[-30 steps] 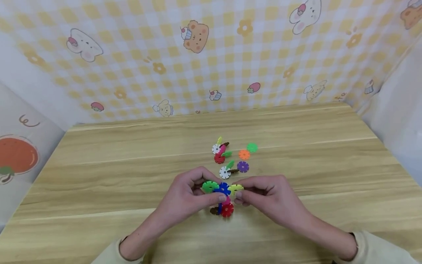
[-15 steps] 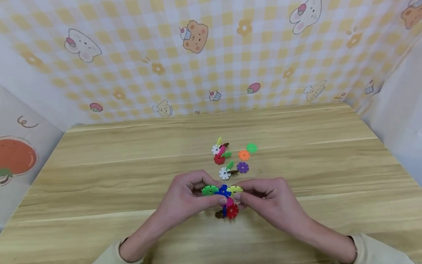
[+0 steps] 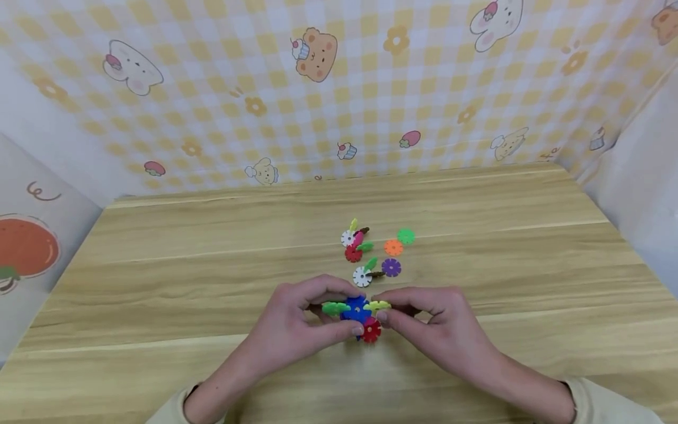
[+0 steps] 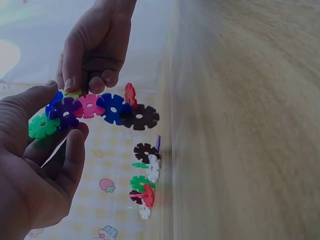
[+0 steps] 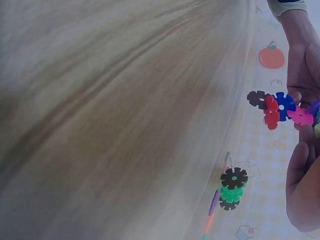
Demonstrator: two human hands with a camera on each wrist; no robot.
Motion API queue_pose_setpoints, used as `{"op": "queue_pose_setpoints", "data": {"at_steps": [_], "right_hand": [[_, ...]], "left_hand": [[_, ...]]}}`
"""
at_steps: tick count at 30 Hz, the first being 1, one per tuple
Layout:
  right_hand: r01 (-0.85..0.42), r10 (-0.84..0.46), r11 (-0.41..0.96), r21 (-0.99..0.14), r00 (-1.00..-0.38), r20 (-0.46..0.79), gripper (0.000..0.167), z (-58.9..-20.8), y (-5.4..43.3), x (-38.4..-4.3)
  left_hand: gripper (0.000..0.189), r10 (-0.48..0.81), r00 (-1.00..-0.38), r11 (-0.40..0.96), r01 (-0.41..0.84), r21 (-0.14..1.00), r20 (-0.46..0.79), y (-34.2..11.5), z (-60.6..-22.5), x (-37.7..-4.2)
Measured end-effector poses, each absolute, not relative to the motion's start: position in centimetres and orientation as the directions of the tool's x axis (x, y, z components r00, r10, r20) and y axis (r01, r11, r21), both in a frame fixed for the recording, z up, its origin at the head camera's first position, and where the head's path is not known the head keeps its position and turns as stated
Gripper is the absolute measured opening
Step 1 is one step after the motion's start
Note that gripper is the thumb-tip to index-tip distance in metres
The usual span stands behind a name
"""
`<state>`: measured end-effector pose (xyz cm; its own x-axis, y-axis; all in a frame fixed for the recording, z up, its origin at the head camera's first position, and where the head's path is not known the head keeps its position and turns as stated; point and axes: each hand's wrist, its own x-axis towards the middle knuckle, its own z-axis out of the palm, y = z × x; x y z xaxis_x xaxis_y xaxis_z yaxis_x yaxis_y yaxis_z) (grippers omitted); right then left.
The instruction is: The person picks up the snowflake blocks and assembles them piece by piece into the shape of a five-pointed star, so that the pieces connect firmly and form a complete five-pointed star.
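Both hands hold a chain of slotted snowflake discs above the wooden table. My left hand [image 3: 299,324] pinches it at the blue disc [image 3: 356,310], its thumb across the front; a green disc [image 3: 335,308] juts out inside that grip. With thumb and index finger my right hand [image 3: 442,324] pinches the yellow disc [image 3: 377,306] on the other side. A red disc [image 3: 371,331] shows below. In the left wrist view the chain runs from a purple disc [image 4: 65,113] through a pink disc [image 4: 90,106] and a second blue disc [image 4: 114,109] to a dark brown disc [image 4: 140,117].
Beyond the hands on the table [image 3: 212,265] lie two joined groups, one with a white disc [image 3: 362,277], the other with a red disc [image 3: 353,254]. Loose purple [image 3: 391,267], orange [image 3: 393,247] and green discs [image 3: 405,237] lie beside them. A checked cloth [image 3: 360,76] hangs behind.
The chain has tilted between my hands: the green and yellow discs show more edge-on, and the brown disc has gone out of sight in the head view. Both grips stay in place.
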<state>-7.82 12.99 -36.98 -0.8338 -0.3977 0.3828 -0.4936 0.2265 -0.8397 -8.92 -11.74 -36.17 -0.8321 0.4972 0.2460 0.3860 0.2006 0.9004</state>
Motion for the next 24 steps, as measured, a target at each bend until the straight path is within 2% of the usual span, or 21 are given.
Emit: {"op": "queue_pose_setpoints", "data": {"at_steps": [12,24], "right_hand": [[-0.433,-0.38,0.23,-0.871,-0.864,0.33,0.019,-37.04,13.1,-7.77],[-0.46,-0.388,0.19,-0.867,-0.847,0.364,0.021,-37.56,12.82,-7.77]], "left_hand": [[0.024,0.486,-0.838,0.209,0.388,0.898,0.249,-11.7,-36.14,-9.07],[0.018,0.483,-0.841,0.203,0.378,0.903,0.243,-11.65,-36.62,-8.99]]}}
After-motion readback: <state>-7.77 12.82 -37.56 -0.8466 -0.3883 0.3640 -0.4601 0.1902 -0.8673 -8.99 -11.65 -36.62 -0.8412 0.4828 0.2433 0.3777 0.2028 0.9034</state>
